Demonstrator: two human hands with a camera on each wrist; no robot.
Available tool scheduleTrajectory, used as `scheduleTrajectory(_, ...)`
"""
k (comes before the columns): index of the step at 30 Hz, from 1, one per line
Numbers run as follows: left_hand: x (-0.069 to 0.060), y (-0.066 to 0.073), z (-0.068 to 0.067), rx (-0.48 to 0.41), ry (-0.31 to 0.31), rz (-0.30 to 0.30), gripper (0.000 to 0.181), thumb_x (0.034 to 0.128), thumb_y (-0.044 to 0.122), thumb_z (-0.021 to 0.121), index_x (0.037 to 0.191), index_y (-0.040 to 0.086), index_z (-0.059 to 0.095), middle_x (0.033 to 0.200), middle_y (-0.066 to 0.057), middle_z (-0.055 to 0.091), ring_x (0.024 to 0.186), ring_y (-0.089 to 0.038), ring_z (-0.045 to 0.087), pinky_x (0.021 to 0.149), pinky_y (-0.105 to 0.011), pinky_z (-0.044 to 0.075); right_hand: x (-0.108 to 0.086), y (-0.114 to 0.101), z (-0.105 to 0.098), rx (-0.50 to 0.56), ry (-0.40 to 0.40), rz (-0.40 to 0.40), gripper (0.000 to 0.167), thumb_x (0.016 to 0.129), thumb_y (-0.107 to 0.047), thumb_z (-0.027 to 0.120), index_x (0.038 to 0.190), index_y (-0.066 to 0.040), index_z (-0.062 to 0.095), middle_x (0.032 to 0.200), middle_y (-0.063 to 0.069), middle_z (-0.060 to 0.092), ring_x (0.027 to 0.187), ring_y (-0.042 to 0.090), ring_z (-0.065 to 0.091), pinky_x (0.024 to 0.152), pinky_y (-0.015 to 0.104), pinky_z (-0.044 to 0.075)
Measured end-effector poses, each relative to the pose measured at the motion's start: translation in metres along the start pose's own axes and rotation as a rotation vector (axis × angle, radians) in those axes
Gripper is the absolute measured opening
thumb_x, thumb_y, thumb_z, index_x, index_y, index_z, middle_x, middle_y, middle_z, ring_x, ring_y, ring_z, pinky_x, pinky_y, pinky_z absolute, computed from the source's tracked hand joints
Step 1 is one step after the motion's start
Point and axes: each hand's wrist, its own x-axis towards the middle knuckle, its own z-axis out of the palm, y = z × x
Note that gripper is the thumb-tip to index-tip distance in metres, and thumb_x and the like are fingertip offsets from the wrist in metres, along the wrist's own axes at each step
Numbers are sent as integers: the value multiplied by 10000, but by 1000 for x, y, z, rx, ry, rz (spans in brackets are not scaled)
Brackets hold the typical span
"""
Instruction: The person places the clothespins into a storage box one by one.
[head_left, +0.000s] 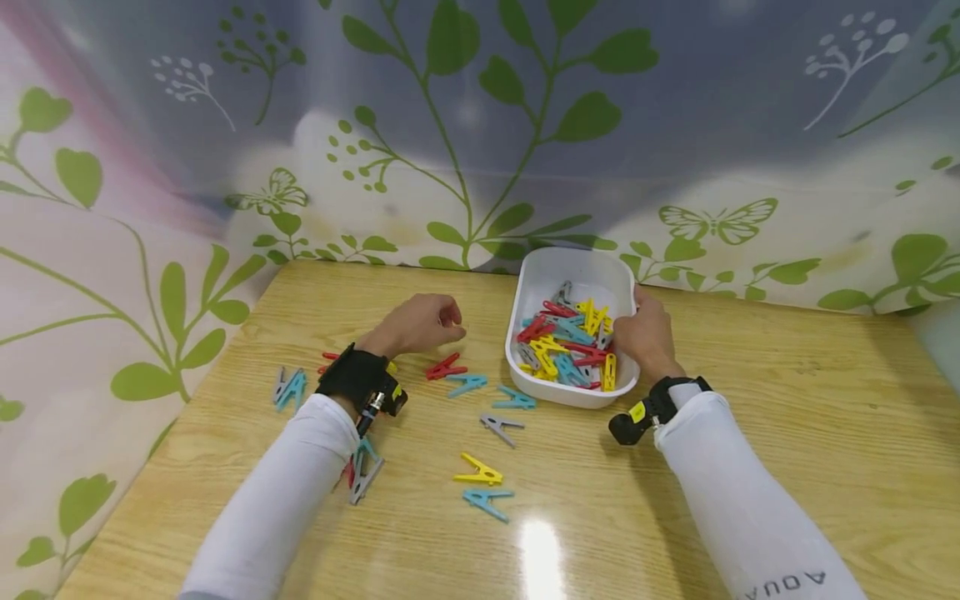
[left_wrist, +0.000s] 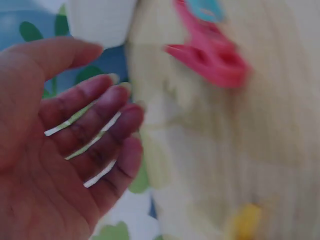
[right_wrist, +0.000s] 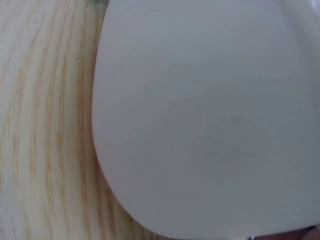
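A white plastic tub (head_left: 577, 397) holds a heap of red, yellow, blue and grey clothespins (head_left: 573, 342). My right hand (head_left: 647, 333) grips the tub's right rim, thumb inside; in the right wrist view the tub's outer wall (right_wrist: 200, 125) fills most of the picture. My left hand (head_left: 423, 323) hovers over the table left of the tub, fingers loosely bent, and its palm (left_wrist: 65, 150) is bare in the left wrist view. Nearest to it lies a red clothespin (head_left: 446, 367), with a light-blue clothespin (head_left: 467, 383) beside it.
Across the wooden table (head_left: 787, 417) lie a blue clothespin (head_left: 516, 398), a grey one (head_left: 501, 428), a yellow one (head_left: 478, 470) and another blue one (head_left: 487, 502). More clothespins (head_left: 291, 388) are left of and partly under my left forearm. A leaf-patterned curtain (head_left: 480, 125) hangs behind.
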Motion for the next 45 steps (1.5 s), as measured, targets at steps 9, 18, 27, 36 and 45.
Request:
scheduleTrajectory(9,-13,-7,17,74,-45,-86,408,826,444,709,1008,82,659,896,7,628,791,-142,581,729,-323,473,1,-1,-2,-9,-7,-4,672,884,4,426,1520,-71,224,1381,271,438,1182,409,486,932,543,425)
scheduleTrajectory(18,-14,0,24,165,-65,-91,294,833,394,723,924,119,670,781,32,609,669,-136,557,637,-310,457,0,-2,-1,-10,-8,-17,676,861,22,433,1509,-56,258,1323,274,493,1133,388,527,893,507,468)
scheduleTrajectory(27,-18,9,27,286,0,-69,185,839,297,706,775,142,628,698,20,552,594,-155,498,541,-306,384,2,-1,-2,-3,-4,-7,688,865,20,431,1517,-69,233,1353,274,464,1157,405,508,895,528,459)
scheduleTrajectory(36,-15,8,21,334,70,-112,196,833,331,690,763,156,635,671,23,566,567,-164,517,504,-324,404,4,-1,1,-11,14,-17,683,862,21,439,1513,-68,253,1348,264,474,1142,388,519,904,511,460)
scheduleTrajectory(45,14,49,-7,238,196,-11,285,884,373,664,1002,114,692,933,-30,667,778,-180,605,668,-347,483,1,-1,0,5,6,-21,683,860,32,448,1510,-62,260,1333,275,483,1138,399,525,897,528,457)
